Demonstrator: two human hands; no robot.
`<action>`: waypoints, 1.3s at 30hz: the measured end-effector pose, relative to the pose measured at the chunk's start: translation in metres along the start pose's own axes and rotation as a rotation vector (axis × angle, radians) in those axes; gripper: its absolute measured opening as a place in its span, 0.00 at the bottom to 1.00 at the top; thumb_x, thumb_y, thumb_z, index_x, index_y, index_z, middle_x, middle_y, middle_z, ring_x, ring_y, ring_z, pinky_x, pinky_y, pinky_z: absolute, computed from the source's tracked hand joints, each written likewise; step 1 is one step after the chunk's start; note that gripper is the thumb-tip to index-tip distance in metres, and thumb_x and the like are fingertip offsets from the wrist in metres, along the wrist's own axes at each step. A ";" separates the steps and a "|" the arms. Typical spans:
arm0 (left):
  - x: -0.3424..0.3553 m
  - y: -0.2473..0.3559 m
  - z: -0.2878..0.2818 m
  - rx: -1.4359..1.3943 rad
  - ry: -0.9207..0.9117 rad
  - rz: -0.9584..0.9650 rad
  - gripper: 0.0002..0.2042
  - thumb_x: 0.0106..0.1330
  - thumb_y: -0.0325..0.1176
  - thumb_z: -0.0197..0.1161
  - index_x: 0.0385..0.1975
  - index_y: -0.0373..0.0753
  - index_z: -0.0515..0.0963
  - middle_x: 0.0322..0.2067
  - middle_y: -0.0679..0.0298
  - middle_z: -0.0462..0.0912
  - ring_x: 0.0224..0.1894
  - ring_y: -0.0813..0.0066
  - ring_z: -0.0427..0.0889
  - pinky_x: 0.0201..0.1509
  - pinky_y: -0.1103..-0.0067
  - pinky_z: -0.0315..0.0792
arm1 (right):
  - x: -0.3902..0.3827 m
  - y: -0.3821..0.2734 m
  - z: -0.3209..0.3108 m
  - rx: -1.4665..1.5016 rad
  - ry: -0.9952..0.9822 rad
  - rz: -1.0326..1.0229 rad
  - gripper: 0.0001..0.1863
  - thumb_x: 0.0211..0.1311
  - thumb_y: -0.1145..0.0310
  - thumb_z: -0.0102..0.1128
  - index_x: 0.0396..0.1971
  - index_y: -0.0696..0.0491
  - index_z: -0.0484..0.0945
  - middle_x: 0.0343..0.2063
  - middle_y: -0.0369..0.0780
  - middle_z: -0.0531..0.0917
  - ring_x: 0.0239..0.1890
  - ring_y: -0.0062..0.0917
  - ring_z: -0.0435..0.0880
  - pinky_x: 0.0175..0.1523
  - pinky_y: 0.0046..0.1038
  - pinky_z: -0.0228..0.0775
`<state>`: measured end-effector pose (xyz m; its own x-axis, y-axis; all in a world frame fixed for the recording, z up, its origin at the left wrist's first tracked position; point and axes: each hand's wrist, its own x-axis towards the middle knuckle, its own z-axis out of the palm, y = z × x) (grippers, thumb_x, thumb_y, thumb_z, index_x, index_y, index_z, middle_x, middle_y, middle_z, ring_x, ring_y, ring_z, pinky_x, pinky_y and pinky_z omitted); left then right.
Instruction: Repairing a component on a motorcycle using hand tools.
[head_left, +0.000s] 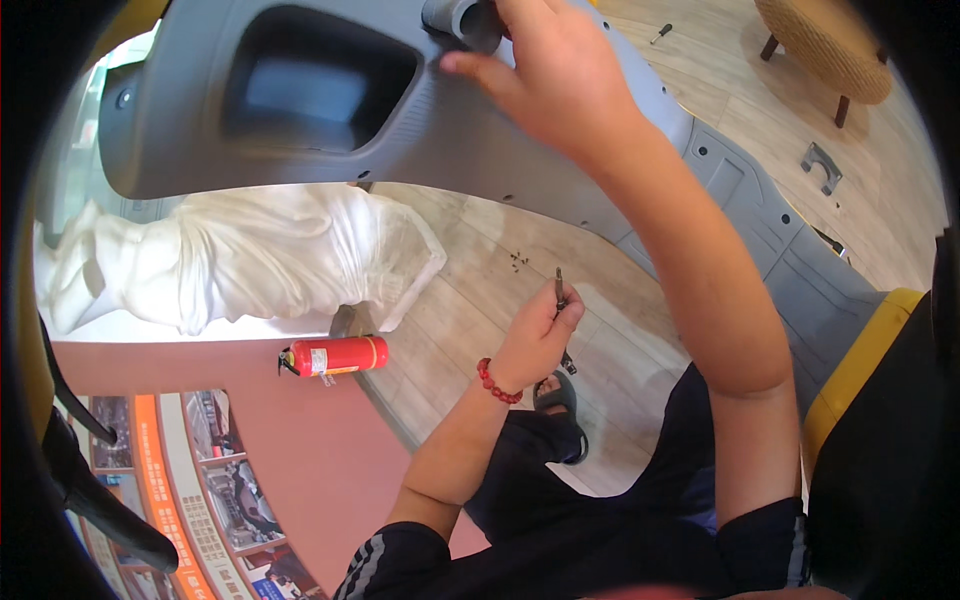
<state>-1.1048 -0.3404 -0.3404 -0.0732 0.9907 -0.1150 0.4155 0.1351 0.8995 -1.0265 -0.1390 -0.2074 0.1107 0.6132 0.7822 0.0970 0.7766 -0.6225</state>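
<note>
A: Where do we have our two hands?

B: Our right hand (570,85) is up at the grey tube (478,28) on the grey panel (470,150), with the thumb stretched out just below the tube's rim. Part of those fingers is hidden or out of view, so we can't tell whether they clamp it or only rest there.

A: And our left hand (537,335)?

B: Its fingers are closed round a slim tool (559,290), apparently a screwdriver. We hold it well below the tube in the view, with some small dark pieces (519,262), probably screws, on the floor (455,220) beyond.

A: How does the tool lie to the panel?

B: That's the relation to judge by — its long axis runs nearly straight up the view, narrow end foremost, toward the panel's lower edge. The panel itself slants from upper left to lower right, so the two cross in direction.

A: Are they touching?

B: No, the tip looks clear of the edge. The tube lies up and to the left of it — our right hand is clearly the nearer one there, and our left is the one with the tool.
</note>
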 end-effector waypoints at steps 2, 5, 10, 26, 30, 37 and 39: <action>0.000 0.001 0.000 0.024 -0.002 -0.012 0.04 0.70 0.30 0.54 0.37 0.36 0.71 0.26 0.65 0.71 0.29 0.76 0.71 0.35 0.78 0.68 | -0.009 0.005 -0.003 -0.018 0.035 0.034 0.19 0.54 0.65 0.67 0.44 0.58 0.76 0.37 0.49 0.81 0.41 0.44 0.81 0.45 0.40 0.73; 0.001 0.004 0.001 0.078 -0.016 -0.039 0.05 0.69 0.30 0.55 0.37 0.36 0.71 0.25 0.62 0.73 0.29 0.73 0.72 0.35 0.77 0.68 | -0.036 0.036 -0.030 -0.027 -0.179 0.191 0.23 0.53 0.64 0.68 0.48 0.58 0.78 0.45 0.46 0.82 0.47 0.39 0.81 0.51 0.36 0.73; 0.005 0.006 0.009 0.143 -0.078 -0.053 0.06 0.68 0.30 0.55 0.37 0.35 0.71 0.27 0.56 0.76 0.30 0.65 0.76 0.36 0.74 0.70 | -0.117 0.110 -0.077 -0.240 -0.535 0.588 0.22 0.56 0.64 0.65 0.48 0.60 0.80 0.44 0.50 0.84 0.49 0.39 0.83 0.54 0.35 0.74; -0.117 -0.112 0.097 0.162 -0.232 -0.591 0.08 0.70 0.34 0.52 0.31 0.37 0.71 0.21 0.62 0.74 0.23 0.72 0.72 0.28 0.75 0.67 | -0.355 0.007 -0.220 -0.639 -1.377 1.454 0.14 0.55 0.70 0.58 0.39 0.57 0.85 0.47 0.51 0.83 0.50 0.44 0.82 0.56 0.40 0.74; -0.176 -0.016 0.090 -0.391 -0.154 -0.882 0.10 0.70 0.35 0.52 0.25 0.41 0.71 0.16 0.71 0.67 0.16 0.81 0.65 0.20 0.81 0.59 | -0.351 -0.077 -0.261 -0.666 -1.585 1.429 0.14 0.57 0.70 0.57 0.41 0.56 0.84 0.47 0.49 0.84 0.50 0.42 0.83 0.56 0.43 0.74; -0.225 0.142 0.050 -0.448 -0.292 -1.012 0.10 0.72 0.39 0.54 0.31 0.40 0.70 0.16 0.71 0.66 0.17 0.82 0.64 0.21 0.81 0.60 | -0.269 -0.240 -0.334 -0.724 -1.957 0.976 0.16 0.62 0.64 0.51 0.46 0.53 0.81 0.57 0.42 0.77 0.62 0.35 0.72 0.64 0.52 0.62; -0.244 0.173 0.045 -0.291 -0.248 -0.988 0.10 0.72 0.40 0.54 0.31 0.41 0.70 0.16 0.73 0.64 0.18 0.83 0.63 0.21 0.81 0.59 | -0.245 -0.286 -0.358 -0.609 -1.811 1.132 0.18 0.63 0.61 0.50 0.48 0.51 0.81 0.59 0.39 0.76 0.63 0.34 0.70 0.64 0.57 0.59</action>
<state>-0.9739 -0.5583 -0.1757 -0.0596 0.4235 -0.9039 0.0369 0.9059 0.4219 -0.7276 -0.5627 -0.2304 -0.3990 0.3582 -0.8441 0.9158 0.2018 -0.3473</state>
